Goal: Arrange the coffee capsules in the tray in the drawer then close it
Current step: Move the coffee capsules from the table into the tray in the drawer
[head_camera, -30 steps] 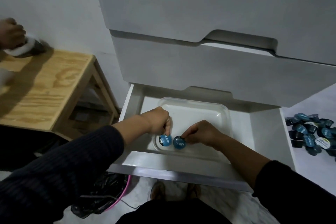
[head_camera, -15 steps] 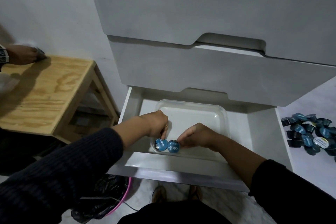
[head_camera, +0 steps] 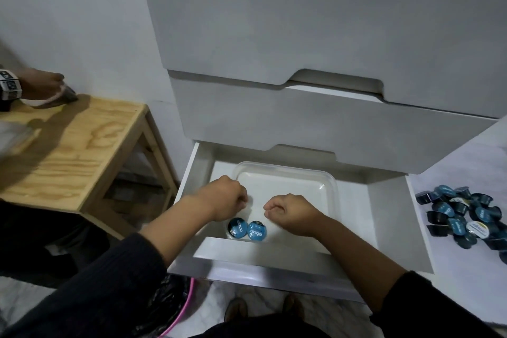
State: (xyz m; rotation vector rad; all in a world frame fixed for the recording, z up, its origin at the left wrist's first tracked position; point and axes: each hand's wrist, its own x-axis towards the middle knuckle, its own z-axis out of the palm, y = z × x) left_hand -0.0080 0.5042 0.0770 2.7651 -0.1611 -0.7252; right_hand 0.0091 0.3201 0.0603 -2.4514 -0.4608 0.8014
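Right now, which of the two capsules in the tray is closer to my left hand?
The left capsule, tucked in the tray's near-left corner just below your left hand.

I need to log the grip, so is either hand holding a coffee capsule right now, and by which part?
Neither. The left hand and right hand are curled above the tray, holding nothing; the two blue capsules sit released in its near-left corner.

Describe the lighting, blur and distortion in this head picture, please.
Head view: dim, even light; a soft shadow on the wooden table; wide-angle bending of the cabinet edges; a faint glare on the clear tray; the capsules in it sharp; another person's hand at far left blurred.
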